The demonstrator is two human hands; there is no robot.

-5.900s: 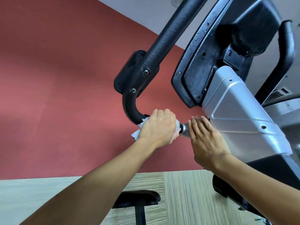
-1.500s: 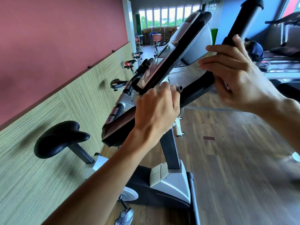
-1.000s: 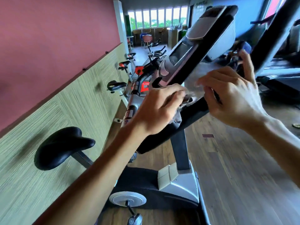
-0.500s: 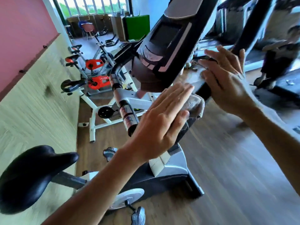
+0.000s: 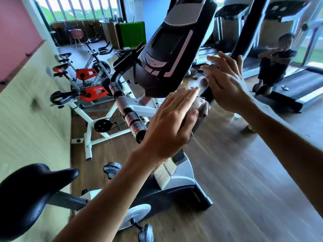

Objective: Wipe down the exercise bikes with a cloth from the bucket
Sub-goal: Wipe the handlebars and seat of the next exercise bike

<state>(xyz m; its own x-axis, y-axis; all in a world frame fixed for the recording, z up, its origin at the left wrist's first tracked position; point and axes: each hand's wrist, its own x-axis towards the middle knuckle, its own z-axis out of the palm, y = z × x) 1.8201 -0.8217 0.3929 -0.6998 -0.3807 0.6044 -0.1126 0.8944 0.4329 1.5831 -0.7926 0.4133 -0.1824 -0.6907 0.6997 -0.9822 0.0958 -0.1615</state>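
You are mid-wipe on the exercise bike's handlebar [image 5: 207, 95] just below the console [image 5: 174, 49] at centre frame. Your left hand [image 5: 171, 124], fingers flat and extended, presses the cloth [image 5: 201, 106] against the bar; your right hand [image 5: 225, 84] hovers spread, gripping nothing. Next, I judge, slide the cloth along the bar, steadying it.

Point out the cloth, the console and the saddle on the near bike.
cloth [image 5: 201, 104]: head view, bunched part showing past the left hand's fingers.
console [image 5: 170, 48]: head view, dark screen face.
saddle [image 5: 31, 191]: head view, black top surface.
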